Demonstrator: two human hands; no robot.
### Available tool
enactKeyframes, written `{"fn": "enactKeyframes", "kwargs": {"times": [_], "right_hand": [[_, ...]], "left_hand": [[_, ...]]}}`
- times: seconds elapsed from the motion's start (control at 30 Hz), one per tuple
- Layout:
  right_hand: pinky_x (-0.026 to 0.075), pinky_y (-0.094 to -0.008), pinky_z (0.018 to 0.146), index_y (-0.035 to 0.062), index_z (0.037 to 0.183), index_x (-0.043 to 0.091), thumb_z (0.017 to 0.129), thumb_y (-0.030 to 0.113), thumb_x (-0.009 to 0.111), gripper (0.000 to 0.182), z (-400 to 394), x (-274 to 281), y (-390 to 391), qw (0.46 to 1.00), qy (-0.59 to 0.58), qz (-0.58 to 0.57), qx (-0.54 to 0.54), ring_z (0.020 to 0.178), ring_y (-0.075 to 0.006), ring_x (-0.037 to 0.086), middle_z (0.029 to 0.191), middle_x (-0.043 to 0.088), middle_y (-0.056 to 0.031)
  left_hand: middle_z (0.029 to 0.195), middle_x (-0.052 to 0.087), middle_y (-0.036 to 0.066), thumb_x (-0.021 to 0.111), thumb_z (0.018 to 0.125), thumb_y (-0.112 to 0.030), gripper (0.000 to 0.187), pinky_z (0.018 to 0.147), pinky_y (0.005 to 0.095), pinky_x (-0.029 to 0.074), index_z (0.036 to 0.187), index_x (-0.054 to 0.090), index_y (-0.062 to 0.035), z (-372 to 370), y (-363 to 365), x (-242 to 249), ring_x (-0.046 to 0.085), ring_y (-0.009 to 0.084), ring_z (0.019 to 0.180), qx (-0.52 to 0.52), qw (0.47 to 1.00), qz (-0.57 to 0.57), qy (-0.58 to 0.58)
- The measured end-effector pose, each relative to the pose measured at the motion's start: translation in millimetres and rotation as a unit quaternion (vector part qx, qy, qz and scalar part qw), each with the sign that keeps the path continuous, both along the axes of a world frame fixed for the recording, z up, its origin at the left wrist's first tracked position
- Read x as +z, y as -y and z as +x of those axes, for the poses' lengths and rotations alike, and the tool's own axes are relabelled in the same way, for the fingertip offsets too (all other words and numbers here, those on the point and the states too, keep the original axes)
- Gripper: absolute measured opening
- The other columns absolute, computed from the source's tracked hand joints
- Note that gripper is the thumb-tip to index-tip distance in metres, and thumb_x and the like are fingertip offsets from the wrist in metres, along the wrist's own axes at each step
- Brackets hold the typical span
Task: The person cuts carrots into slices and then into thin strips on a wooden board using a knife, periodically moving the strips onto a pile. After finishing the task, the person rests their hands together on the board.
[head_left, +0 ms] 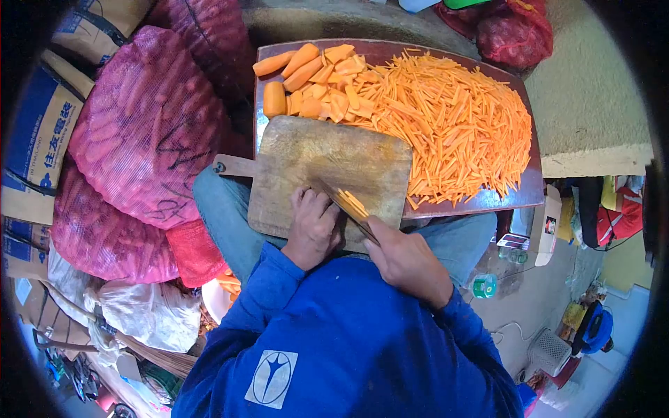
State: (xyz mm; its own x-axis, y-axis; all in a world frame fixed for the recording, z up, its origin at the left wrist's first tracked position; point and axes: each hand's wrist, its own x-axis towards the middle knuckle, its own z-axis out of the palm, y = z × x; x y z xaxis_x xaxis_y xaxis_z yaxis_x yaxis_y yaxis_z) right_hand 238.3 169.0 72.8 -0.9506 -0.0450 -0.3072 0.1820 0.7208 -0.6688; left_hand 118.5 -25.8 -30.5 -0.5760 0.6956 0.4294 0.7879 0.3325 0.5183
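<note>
the table, beyond both hands, bears a heap of carrot strips, probably light, stiff and snappable, best scooped from underneath. the wooden board, under the left hand, looks heavy and rigid. the right hand grips the knife; the left hand curls beside the blade, whether holding carrot i cannot tell. a few cut pieces, just ahead of the right hand, may be damp and slick; pinch their long sides.

Bulging pink mesh sacks, printed cardboard boxes and heaped carrot sticks mark a cluttered vegetable-preparation space with a bare grey floor, possibly a shop's back room, though the dim edges obscure detail.
</note>
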Motion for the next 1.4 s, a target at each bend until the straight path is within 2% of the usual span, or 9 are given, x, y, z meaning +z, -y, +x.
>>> {"fn": "enactKeyframes", "kwargs": {"times": [0.17, 0.23, 0.33, 0.47, 0.53, 0.73, 0.87, 1.27, 1.4], "right_hand": [[0.056, -0.0593, 0.078, 0.0022, 0.132, 0.054, 0.106, 0.019, 0.065, 0.033, 5.2, 4.8, 0.0, 1.000, -0.031, 0.000, 0.002, 0.097, -0.0516, 0.071, 0.103, 0.072, -0.0305], [0.057, -0.0598, 0.073, -0.0003, 0.138, 0.052, 0.109, 0.025, 0.061, 0.040, 16.2, 6.0, -2.4, 0.998, -0.042, 0.046, 0.030, 0.085, -0.0485, 0.073, 0.092, 0.074, -0.0270], [0.056, -0.0591, 0.077, 0.0019, 0.133, 0.054, 0.105, 0.018, 0.065, 0.034, 2.2, 2.4, 1.9, 1.000, -0.006, 0.003, 0.005, 0.096, -0.0518, 0.071, 0.102, 0.073, -0.0293], [0.056, -0.0601, 0.076, 0.0023, 0.133, 0.054, 0.105, 0.018, 0.065, 0.034, -2.7, 5.1, 0.7, 1.000, -0.026, 0.003, 0.016, 0.094, -0.0523, 0.071, 0.103, 0.073, -0.0296], [0.058, -0.0601, 0.072, 0.0008, 0.136, 0.053, 0.107, 0.021, 0.064, 0.036, 10.0, 9.8, -1.1, 0.996, -0.079, 0.019, 0.029, 0.084, -0.0492, 0.073, 0.093, 0.074, -0.0286], [0.059, -0.0583, 0.077, 0.0005, 0.139, 0.055, 0.106, 0.020, 0.065, 0.039, -9.6, -2.4, 1.7, 0.999, -0.043, 0.006, 0.028, 0.090, -0.0485, 0.074, 0.098, 0.074, -0.0285], [0.058, -0.0582, 0.077, 0.0002, 0.140, 0.053, 0.106, 0.021, 0.065, 0.041, 3.6, -2.9, 1.1, 0.995, -0.100, -0.019, 0.021, 0.090, -0.0496, 0.073, 0.098, 0.074, -0.0287], [0.055, -0.0600, 0.080, 0.0032, 0.136, 0.053, 0.106, 0.019, 0.064, 0.035, -12.3, -4.1, 1.1, 0.999, -0.020, 0.012, 0.029, 0.098, -0.0520, 0.071, 0.105, 0.073, -0.0306], [0.055, -0.0592, 0.079, -0.0038, 0.132, 0.057, 0.108, 0.022, 0.062, 0.035, -4.2, -9.1, -9.6, 0.993, -0.084, -0.078, -0.025, 0.095, -0.0537, 0.071, 0.099, 0.071, -0.0340]], "left_hand": [[0.109, 0.063, 0.016, 0.076, 0.068, -0.003, 0.042, 0.109, 0.0569, 0.040, 0.109, 0.073, 0.0006, 0.1, 1.7, -0.2, 0.060, 0.0387, 0.104, -0.003, 1.000, 0.027, -0.002], [0.111, 0.064, 0.017, 0.076, 0.067, -0.002, 0.042, 0.109, 0.0567, 0.041, 0.109, 0.073, 0.0008, 1.3, 4.4, 1.3, 0.060, 0.0391, 0.106, -0.004, 1.000, -0.003, 0.018], [0.110, 0.064, 0.016, 0.077, 0.068, -0.002, 0.040, 0.109, 0.0564, 0.041, 0.108, 0.073, 0.0007, -1.3, -0.7, 5.1, 0.060, 0.0391, 0.105, -0.006, 0.999, 0.034, -0.004], [0.109, 0.064, 0.015, 0.077, 0.071, -0.001, 0.038, 0.108, 0.0555, 0.042, 0.108, 0.073, 0.0004, -2.0, 0.4, 4.6, 0.061, 0.0384, 0.105, -0.003, 1.000, 0.017, -0.002], [0.107, 0.064, 0.015, 0.077, 0.072, -0.002, 0.036, 0.109, 0.0552, 0.042, 0.107, 0.073, 0.0005, 0.5, 1.1, 2.3, 0.061, 0.0371, 0.104, -0.002, 1.000, 0.022, 0.002], [0.104, 0.064, 0.014, 0.078, 0.072, -0.001, 0.036, 0.109, 0.0557, 0.042, 0.107, 0.074, 0.0010, -0.7, -0.6, 5.8, 0.062, 0.0363, 0.103, -0.003, 0.999, 0.045, -0.001], [0.104, 0.065, 0.015, 0.078, 0.073, -0.001, 0.036, 0.109, 0.0564, 0.043, 0.108, 0.074, 0.0011, -0.7, 3.3, -1.5, 0.062, 0.0373, 0.103, -0.003, 1.000, 0.026, 0.013], [0.094, 0.063, 0.014, 0.080, 0.073, -0.001, 0.025, 0.104, 0.0535, 0.044, 0.097, 0.075, -0.0007, 0.2, -5.2, 8.8, 0.063, 0.0367, 0.093, 0.014, 0.998, 0.056, -0.028], [0.091, 0.063, 0.013, 0.082, 0.078, -0.001, 0.020, 0.098, 0.0509, 0.045, 0.097, 0.075, -0.0028, 1.5, -3.9, -0.6, 0.062, 0.0365, 0.092, 0.041, 0.998, 0.045, -0.023]]}}
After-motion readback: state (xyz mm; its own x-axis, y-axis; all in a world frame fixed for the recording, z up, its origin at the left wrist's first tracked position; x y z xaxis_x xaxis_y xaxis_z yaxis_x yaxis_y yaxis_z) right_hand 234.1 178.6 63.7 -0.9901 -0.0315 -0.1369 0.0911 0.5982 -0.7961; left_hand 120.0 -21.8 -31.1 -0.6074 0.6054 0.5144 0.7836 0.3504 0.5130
